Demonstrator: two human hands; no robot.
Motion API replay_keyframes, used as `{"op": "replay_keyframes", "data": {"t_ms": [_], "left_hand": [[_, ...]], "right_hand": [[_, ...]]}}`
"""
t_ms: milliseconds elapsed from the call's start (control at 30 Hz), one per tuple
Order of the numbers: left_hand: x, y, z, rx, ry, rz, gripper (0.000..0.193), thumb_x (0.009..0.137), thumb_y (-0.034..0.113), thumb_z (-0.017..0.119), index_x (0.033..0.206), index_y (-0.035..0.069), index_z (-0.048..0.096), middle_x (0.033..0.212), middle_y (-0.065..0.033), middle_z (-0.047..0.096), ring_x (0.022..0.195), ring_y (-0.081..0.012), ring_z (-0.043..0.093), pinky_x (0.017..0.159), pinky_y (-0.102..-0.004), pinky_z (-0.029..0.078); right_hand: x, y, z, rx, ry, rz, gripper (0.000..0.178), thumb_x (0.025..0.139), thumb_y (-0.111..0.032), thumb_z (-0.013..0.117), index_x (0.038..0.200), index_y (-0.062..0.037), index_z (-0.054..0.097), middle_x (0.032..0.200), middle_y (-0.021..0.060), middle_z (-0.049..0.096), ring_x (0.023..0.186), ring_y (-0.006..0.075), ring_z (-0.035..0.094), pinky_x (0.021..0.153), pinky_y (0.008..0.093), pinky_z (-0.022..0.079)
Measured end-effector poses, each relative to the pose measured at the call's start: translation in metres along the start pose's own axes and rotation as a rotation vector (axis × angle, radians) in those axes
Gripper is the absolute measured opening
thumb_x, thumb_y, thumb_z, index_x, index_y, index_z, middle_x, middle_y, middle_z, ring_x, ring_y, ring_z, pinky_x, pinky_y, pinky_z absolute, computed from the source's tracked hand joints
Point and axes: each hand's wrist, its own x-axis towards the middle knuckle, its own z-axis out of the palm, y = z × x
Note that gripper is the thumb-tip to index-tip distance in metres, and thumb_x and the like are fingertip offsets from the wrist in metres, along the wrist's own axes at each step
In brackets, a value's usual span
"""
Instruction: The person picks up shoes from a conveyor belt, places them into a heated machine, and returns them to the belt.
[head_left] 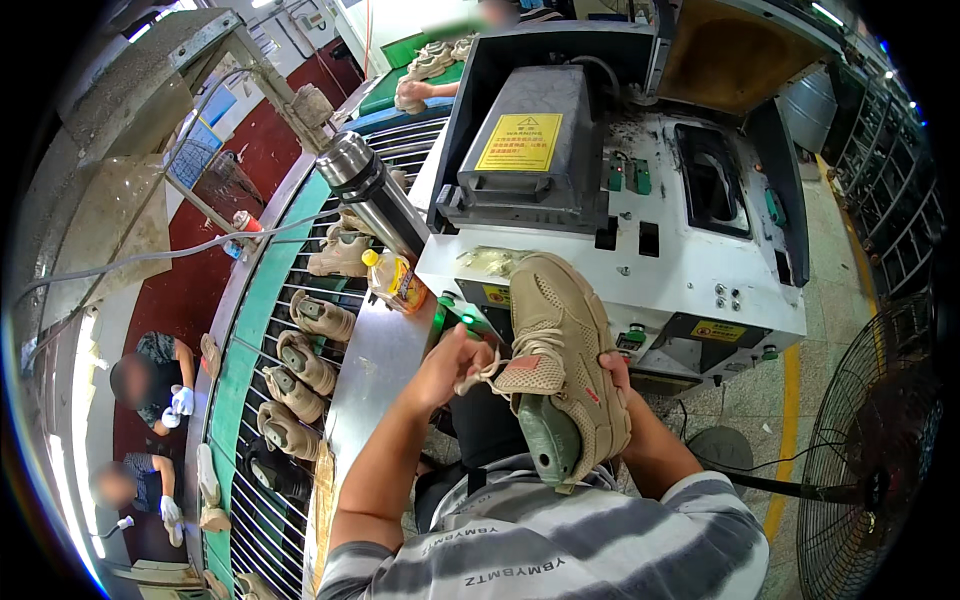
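Now, on the head view, I'm watching the left hand (452,366) pinching the laces (486,377), its fingers curling narrowly around them, while the right hand (617,374) is gripping the shoe (575,350) by its side, most of its fingers hiding behind. The shoe is pointing toe-up before the machine (690,270), a last (548,438) filling its collar; I'm failing to tell whether toe and machine are touching. I'm judging the lace hold the weak spot: a hard tug could be slipping it free, or twisting the shoe. A leftward swing could be toppling the bottle (397,284).
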Motion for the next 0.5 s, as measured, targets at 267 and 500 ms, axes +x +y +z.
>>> {"op": "replay_keyframes", "data": {"t_ms": [267, 500], "left_hand": [[0.052, 0.069, 0.073, 0.357, -0.106, -0.191, 0.065, 0.099, 0.057, 0.032, 0.067, 0.004, 0.052, 0.059, -0.0015, 0.046, 0.055, -0.0103, 0.041, 0.055, -0.0255, 0.036], [0.102, 0.06, 0.108, 0.416, -0.106, -0.251, 0.059, 0.099, 0.049, 0.041, 0.06, 0.005, 0.05, 0.053, 0.0008, 0.044, 0.048, -0.0096, 0.037, 0.046, -0.0286, 0.032]], "right_hand": [[-0.032, -0.004, 0.023, -0.143, 0.075, 0.0, 0.062, 0.088, -0.032, 0.05, 0.141, -0.003, 0.037, 0.132, 0.0167, 0.054, 0.119, 0.0272, 0.055, 0.101, 0.0404, 0.044], [-0.052, -0.019, -0.022, -0.469, 0.131, -0.3, 0.064, 0.081, -0.023, 0.06, 0.136, 0.0012, 0.04, 0.12, 0.0124, 0.057, 0.108, 0.022, 0.058, 0.091, 0.0349, 0.048]]}}
